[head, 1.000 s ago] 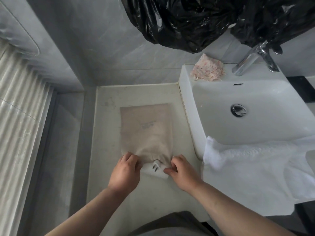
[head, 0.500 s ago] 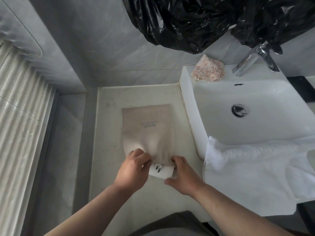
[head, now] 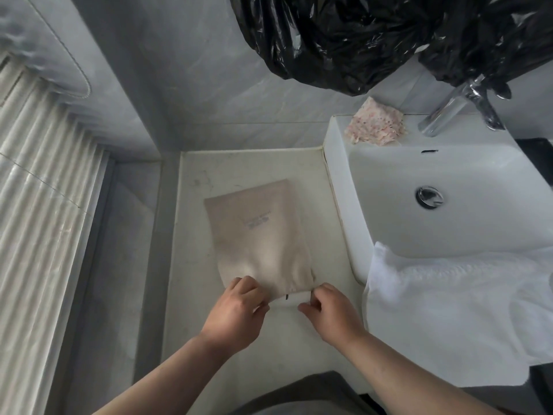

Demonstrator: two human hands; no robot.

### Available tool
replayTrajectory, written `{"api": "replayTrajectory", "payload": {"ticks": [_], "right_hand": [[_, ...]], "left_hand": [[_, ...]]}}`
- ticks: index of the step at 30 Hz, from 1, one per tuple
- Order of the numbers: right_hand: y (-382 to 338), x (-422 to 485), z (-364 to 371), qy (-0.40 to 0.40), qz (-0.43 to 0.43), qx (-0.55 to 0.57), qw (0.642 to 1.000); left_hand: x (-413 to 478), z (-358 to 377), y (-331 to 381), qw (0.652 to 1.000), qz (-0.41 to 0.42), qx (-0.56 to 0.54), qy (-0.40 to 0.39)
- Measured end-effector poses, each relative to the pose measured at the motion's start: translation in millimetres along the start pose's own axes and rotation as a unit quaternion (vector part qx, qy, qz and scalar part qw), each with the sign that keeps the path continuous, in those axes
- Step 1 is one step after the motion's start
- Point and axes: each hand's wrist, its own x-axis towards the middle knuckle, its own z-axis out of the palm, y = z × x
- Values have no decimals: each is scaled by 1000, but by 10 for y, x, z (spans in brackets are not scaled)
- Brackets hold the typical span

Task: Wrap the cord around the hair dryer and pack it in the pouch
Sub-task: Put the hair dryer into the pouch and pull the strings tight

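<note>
While the pouch (head: 263, 235) lies lengthwise pointing away, mouth nearest, left hand (head: 236, 313) and right hand (head: 332, 313) pinch that mouth.

On my feed I see a white ceramic sink (head: 338, 181) just right of the cream stone worktop (head: 239, 166), with a chrome tap (head: 449, 109) at its back rim, a crumpled pink speckled cloth (head: 375, 125) on its back left corner, a white towel (head: 449, 310) draped over its near edge, and crinkled black plastic sheeting (head: 344, 40) hanging above.
</note>
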Motion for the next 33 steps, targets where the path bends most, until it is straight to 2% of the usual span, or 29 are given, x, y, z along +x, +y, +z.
{"api": "replayTrajectory", "payload": {"ticks": [2,4,6,8,11,12,13,15,20,25,29,31,33], "right_hand": [[-9,33,-59,-1,10,5,1000],[-19,52,-134,10,22,20,1000],[-28,94,-215,-39,38,5,999],[-63,143,-265,-117,48,-7,992],[-127,206,-229,-167,43,-34,985],[-143,226,-202,-161,44,-46,985],[-151,246,-181,-148,46,-54,986],[-145,271,-156,-123,44,-46,990],[-134,268,-132,-92,17,-36,995],[-221,294,-164,-38,-26,-132,990],[-226,292,-121,1,13,-140,990],[-225,282,-127,-21,38,-99,994],[-211,270,-167,-89,55,-23,994]], "left_hand": [[-52,18,-46,998,-52,-16,20],[-107,26,-66,983,-162,-59,65],[-105,3,-49,932,-334,-120,71],[-62,-20,-66,869,-450,-205,28],[19,-8,-123,767,-486,-417,-33],[40,-4,-131,745,-489,-452,-41],[59,-4,-141,737,-486,-467,-43],[86,-27,-144,741,-474,-473,-50],[125,-70,-157,792,-444,-407,-104],[149,-54,-163,797,-458,-387,-74],[195,-45,-163,801,-464,-374,-66],[202,-45,-180,798,-461,-382,-71],[184,-58,-205,797,-461,-382,-75]]}}
